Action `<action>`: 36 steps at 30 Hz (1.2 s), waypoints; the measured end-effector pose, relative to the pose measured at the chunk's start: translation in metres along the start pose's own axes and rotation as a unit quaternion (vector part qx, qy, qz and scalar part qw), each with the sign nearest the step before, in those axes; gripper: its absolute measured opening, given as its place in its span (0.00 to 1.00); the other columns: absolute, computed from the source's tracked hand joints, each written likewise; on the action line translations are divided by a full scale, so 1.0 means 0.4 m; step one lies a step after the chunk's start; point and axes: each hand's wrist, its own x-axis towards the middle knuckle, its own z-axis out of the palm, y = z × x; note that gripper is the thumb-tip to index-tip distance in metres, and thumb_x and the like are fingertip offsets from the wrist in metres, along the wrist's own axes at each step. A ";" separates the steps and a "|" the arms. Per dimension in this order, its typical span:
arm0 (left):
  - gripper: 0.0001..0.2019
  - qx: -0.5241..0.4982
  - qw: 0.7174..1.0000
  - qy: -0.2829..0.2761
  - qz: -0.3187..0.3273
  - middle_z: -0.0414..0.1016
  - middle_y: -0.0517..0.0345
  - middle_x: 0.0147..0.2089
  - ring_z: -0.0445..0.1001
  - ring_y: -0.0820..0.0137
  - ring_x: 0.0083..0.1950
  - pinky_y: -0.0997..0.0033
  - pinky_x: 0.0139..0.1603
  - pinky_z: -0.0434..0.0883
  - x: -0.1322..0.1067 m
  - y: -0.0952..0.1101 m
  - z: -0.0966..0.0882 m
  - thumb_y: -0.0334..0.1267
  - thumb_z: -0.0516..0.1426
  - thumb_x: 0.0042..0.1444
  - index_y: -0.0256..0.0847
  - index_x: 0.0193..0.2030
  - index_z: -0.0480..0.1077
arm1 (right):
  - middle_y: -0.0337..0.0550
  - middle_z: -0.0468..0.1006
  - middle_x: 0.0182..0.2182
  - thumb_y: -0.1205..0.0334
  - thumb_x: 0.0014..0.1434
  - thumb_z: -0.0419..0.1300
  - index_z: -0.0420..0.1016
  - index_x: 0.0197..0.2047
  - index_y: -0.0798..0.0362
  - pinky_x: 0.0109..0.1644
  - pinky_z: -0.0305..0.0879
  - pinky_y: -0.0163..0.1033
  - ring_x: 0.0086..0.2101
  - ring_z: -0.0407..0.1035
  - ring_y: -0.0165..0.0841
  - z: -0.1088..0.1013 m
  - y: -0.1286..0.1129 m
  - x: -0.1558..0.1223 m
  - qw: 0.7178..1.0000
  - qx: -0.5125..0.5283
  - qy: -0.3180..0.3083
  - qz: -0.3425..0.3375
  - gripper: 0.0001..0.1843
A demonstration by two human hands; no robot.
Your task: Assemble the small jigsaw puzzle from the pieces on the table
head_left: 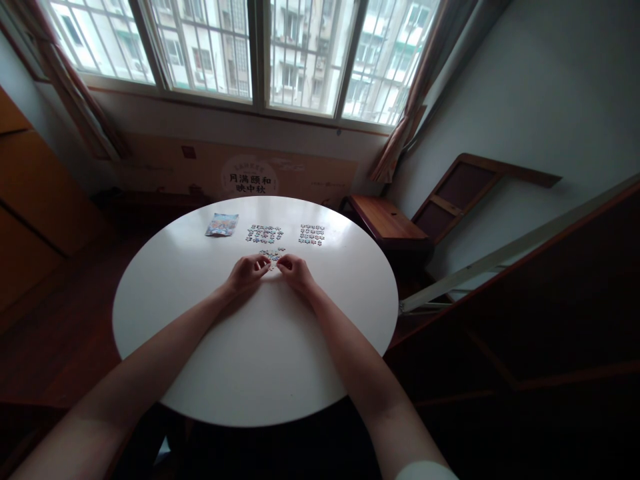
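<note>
We see both bare hands working at the loose cluster of small, multicoloured jigsaw-shaped pieces (273,254), just beyond the fingertips, toward the far half of the table. Left hand (249,270) and right hand (296,269) face each other, fingers curled, thumbs drawn in near the index fingers; we cannot tell whether either clamps a piece, too small to read. To handle these well, we would pinch each piece by its edges, turn it flat, and keep our wrists off the sorted ones: a patchy block of spaced pieces (265,233) farther out, and a neater square grid of pieces (313,235) to its right. A shiny, blue-and-orange printed packet (222,225) lies far left. Surface: a smooth, glossy white round table (250,373), bare on the near side; we note window glare at its far edge. Room: dim, lit by a wide barred window (305,67) at the far side, with a tan printed banner (320,167) below it and a reddish-brown wooden seat (390,217) to the right.
</note>
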 end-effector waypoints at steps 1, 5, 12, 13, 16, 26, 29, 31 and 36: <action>0.11 0.000 1.000 0.000 -0.001 0.74 0.58 0.25 0.69 0.73 0.24 0.76 0.26 0.65 0.000 0.000 0.000 0.43 0.57 0.54 0.38 0.34 0.75 | 0.40 0.77 0.28 0.68 0.53 0.59 0.76 0.32 0.56 0.37 0.64 0.33 0.28 0.68 0.28 0.000 0.001 0.000 1.000 -0.002 0.000 -0.001 0.04; 0.10 0.000 1.000 -0.002 -0.004 0.74 0.59 0.25 0.69 0.73 0.24 0.76 0.26 0.65 0.000 0.002 0.000 0.43 0.57 0.54 0.38 0.34 0.75 | 0.41 0.77 0.28 0.68 0.53 0.59 0.77 0.32 0.57 0.37 0.63 0.33 0.29 0.68 0.28 0.000 0.003 0.000 1.000 -0.006 0.000 -0.007 0.05; 0.11 0.002 1.000 -0.004 -0.009 0.74 0.58 0.25 0.70 0.73 0.24 0.76 0.26 0.66 0.001 0.006 -0.001 0.42 0.56 0.54 0.38 0.35 0.75 | 0.40 0.77 0.28 0.66 0.54 0.58 0.77 0.32 0.56 0.37 0.64 0.34 0.29 0.69 0.29 0.003 0.008 0.001 1.000 -0.006 -0.006 -0.004 0.06; 0.11 0.002 1.000 -0.003 -0.008 0.74 0.58 0.25 0.69 0.73 0.24 0.76 0.26 0.66 0.001 0.006 -0.001 0.42 0.56 0.54 0.38 0.35 0.75 | 0.40 0.77 0.28 0.66 0.54 0.58 0.77 0.32 0.55 0.37 0.64 0.34 0.29 0.69 0.29 0.003 0.008 0.001 1.000 -0.005 -0.007 -0.004 0.06; 0.11 0.000 1.000 -0.001 -0.006 0.74 0.58 0.26 0.69 0.73 0.24 0.76 0.26 0.66 0.000 0.005 0.000 0.42 0.56 0.54 0.38 0.35 0.75 | 0.40 0.77 0.28 0.66 0.54 0.58 0.77 0.32 0.56 0.37 0.64 0.33 0.29 0.69 0.29 0.003 0.006 0.000 1.000 -0.005 -0.007 -0.004 0.06; 0.10 -0.006 1.000 -0.003 -0.003 0.72 0.60 0.24 0.69 0.73 0.24 0.77 0.26 0.65 -0.001 0.008 -0.003 0.42 0.56 0.53 0.38 0.34 0.74 | 0.40 0.77 0.28 0.66 0.53 0.58 0.76 0.32 0.56 0.36 0.64 0.33 0.29 0.69 0.29 -0.001 0.001 -0.002 1.000 -0.001 -0.012 -0.007 0.06; 0.10 -0.008 1.000 -0.003 -0.004 0.72 0.60 0.23 0.69 0.73 0.24 0.76 0.26 0.65 -0.002 0.010 -0.005 0.42 0.57 0.53 0.38 0.33 0.74 | 0.40 0.76 0.27 0.66 0.52 0.58 0.76 0.31 0.56 0.35 0.63 0.33 0.29 0.68 0.28 -0.002 -0.002 -0.003 1.000 0.000 -0.015 -0.004 0.06; 0.09 -0.009 1.000 -0.004 -0.005 0.72 0.60 0.23 0.69 0.74 0.24 0.76 0.26 0.65 -0.002 0.012 -0.006 0.41 0.56 0.53 0.38 0.33 0.74 | 0.40 0.76 0.27 0.66 0.52 0.58 0.76 0.32 0.56 0.35 0.63 0.33 0.29 0.68 0.28 -0.002 -0.004 -0.003 1.000 -0.002 -0.016 -0.002 0.06; 0.09 -0.009 1.000 -0.009 -0.005 0.71 0.60 0.23 0.69 0.74 0.24 0.76 0.26 0.65 -0.003 0.012 -0.006 0.41 0.56 0.53 0.38 0.33 0.73 | 0.39 0.76 0.27 0.66 0.52 0.57 0.76 0.31 0.56 0.35 0.62 0.33 0.29 0.68 0.28 -0.003 -0.004 -0.004 1.000 -0.003 -0.018 -0.003 0.06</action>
